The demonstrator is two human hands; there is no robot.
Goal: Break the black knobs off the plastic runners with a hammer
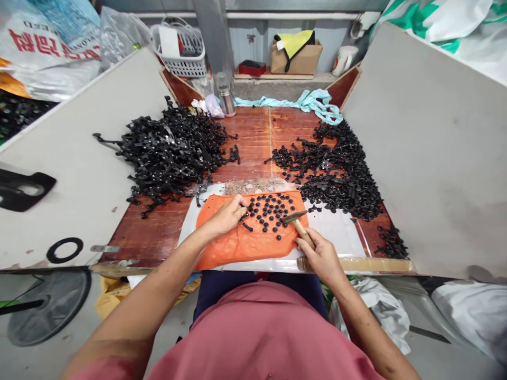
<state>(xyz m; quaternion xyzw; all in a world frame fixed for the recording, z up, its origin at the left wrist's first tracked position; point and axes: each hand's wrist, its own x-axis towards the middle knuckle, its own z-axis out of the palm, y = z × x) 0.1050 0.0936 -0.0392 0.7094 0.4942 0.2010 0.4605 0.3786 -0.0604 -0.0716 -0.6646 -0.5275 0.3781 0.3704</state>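
My right hand [320, 254] is closed around the wooden handle of a hammer [302, 227], its metal head over the right part of an orange cloth [225, 245]. On that cloth lie several round black caps [271, 208], spread loosely. My left hand [232, 215] pinches a small black strip-like part [246, 226] with knobbed ends at the left edge of the caps. A tangled heap of similar black parts [170, 150] rises at the back left. To the right lies another pile of small black pieces [340, 184].
Grey panels [420, 153] wall in both sides of the wooden table [249, 132]. Along the back stand a steel flask [226, 97], a light blue cloth strip [317, 103], a grey basket [182, 63], a cardboard box [307, 59] and a mug [344, 60]. A stone slab edge [257, 186] shows behind the orange cloth.
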